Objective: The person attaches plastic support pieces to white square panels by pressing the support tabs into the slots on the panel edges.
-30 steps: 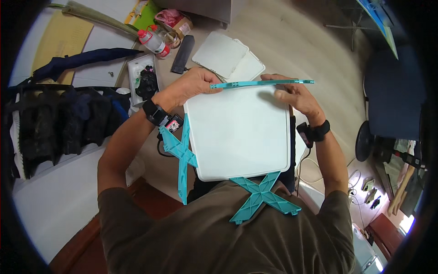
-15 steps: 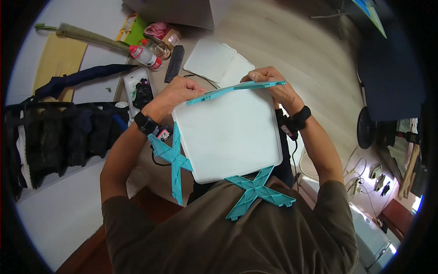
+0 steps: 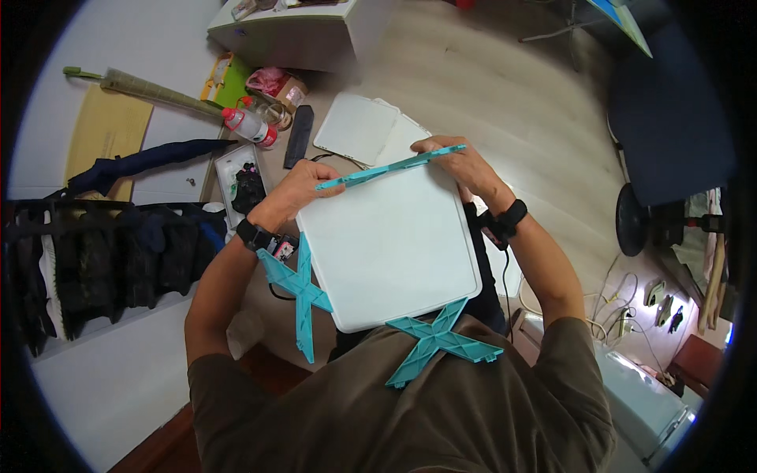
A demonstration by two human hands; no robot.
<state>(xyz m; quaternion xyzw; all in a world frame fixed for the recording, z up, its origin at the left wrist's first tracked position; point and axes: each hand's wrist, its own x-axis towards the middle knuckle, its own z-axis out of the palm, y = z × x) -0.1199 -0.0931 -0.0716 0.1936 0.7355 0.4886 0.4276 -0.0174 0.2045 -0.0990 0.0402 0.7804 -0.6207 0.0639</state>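
Note:
A white square panel with rounded corners (image 3: 394,244) lies in front of my torso. Along its far edge runs a teal plastic piece seen edge-on (image 3: 390,168). My left hand (image 3: 303,188) is closed on the left end of that piece, at the panel's far left corner. My right hand (image 3: 457,162) grips its right end, with the fingertips partly hidden behind. One teal X-shaped plastic leg frame (image 3: 302,290) sticks out from the panel's left edge. Another X-shaped leg frame (image 3: 435,337) juts from the near edge, against my shirt.
More white panels (image 3: 359,126) lie on the floor ahead, beside a dark oblong case (image 3: 298,135). At left are a bottle with a red cap (image 3: 248,126), a folded umbrella (image 3: 142,164), a tray (image 3: 229,177) and a shoe rack (image 3: 118,252). A black stand base (image 3: 632,221) is at right.
The edge-on teal piece has tilted, its left end lower and its right end shifted left. My hands moved slightly with it. The head view has shifted, showing more of the far cabinet.

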